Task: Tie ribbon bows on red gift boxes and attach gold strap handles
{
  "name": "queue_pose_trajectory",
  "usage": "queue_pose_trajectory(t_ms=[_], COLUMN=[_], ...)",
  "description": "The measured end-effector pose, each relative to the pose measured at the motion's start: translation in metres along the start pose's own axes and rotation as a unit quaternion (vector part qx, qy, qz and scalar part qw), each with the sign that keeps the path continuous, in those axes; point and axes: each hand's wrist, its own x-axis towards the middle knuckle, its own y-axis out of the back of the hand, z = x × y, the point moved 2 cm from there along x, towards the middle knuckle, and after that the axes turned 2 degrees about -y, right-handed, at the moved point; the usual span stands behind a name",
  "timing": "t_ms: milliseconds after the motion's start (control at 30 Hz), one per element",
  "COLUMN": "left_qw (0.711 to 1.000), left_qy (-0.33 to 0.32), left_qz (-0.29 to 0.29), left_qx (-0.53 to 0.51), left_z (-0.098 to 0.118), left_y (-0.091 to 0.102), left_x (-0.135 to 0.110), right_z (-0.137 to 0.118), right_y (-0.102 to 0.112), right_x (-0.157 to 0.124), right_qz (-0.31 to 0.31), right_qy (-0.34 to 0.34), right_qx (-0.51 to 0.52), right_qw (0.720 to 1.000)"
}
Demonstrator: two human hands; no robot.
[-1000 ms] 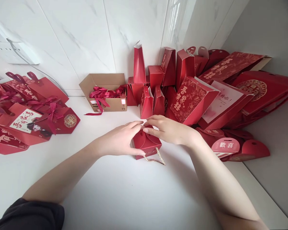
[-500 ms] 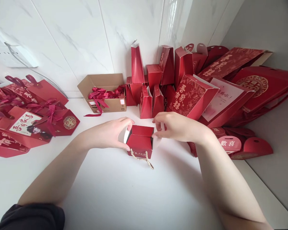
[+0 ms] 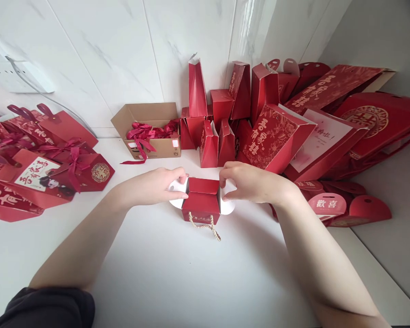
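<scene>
A small red gift box with a gold rope handle stands on the white tabletop in front of me. Its two side flaps are spread outward, showing their white insides. My left hand pinches the left flap between thumb and fingers. On the other side, my right hand pinches the right flap the same way. The box's top is open between both hands.
An open cardboard box of red ribbons sits at the back. Folded small red boxes stand against the tiled wall. Large red gift bags pile up at the right, ribbon-tied red bags at the left. A socket strip hangs on the wall.
The box's rounded top flaps were held closed a second ago. Both hands have pulled them apart and outward, and the box now faces me squarely with its top open.
</scene>
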Motion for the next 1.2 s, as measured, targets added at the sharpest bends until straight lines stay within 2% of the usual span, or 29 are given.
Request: queue_pose_trajectory(t_ms=[133, 333, 567, 800, 900, 1000, 1133, 1200], left_qw=[1.0, 0.999, 0.998, 0.998, 0.998, 0.996, 0.998, 0.998], left_qy=[-0.004, -0.02, -0.042, -0.031, -0.01, 0.017, 0.031, 0.02], left_qz=[0.026, 0.003, 0.011, 0.031, 0.063, 0.083, 0.051, 0.054], left_qx=[0.014, 0.038, 0.043, 0.037, 0.029, 0.011, 0.007, 0.021], left_z=[0.008, 0.017, 0.017, 0.013, 0.012, 0.007, -0.003, -0.005], left_y=[-0.003, -0.011, -0.008, -0.009, -0.006, -0.003, -0.001, -0.001], left_x=[0.001, 0.006, 0.004, 0.006, 0.007, 0.009, 0.014, 0.016], right_z=[-0.004, -0.008, -0.006, -0.007, -0.008, -0.014, -0.025, -0.029], right_y=[-0.001, -0.002, -0.003, -0.004, -0.004, -0.006, -0.011, -0.014], right_x=[-0.002, -0.002, 0.0, 0.001, 0.001, 0.0, 0.0, 0.002], right_qz=[0.003, -0.019, -0.009, 0.007, 0.023, 0.032, 0.043, 0.033], right_qy=[0.01, 0.003, 0.013, 0.015, 0.015, 0.034, 0.081, 0.112], right_qx=[-0.002, 0.007, 0.005, 0.013, 0.014, 0.023, 0.039, 0.038], right_qw=[1.0, 1.0, 1.0, 1.0, 1.0, 0.999, 0.995, 0.992])
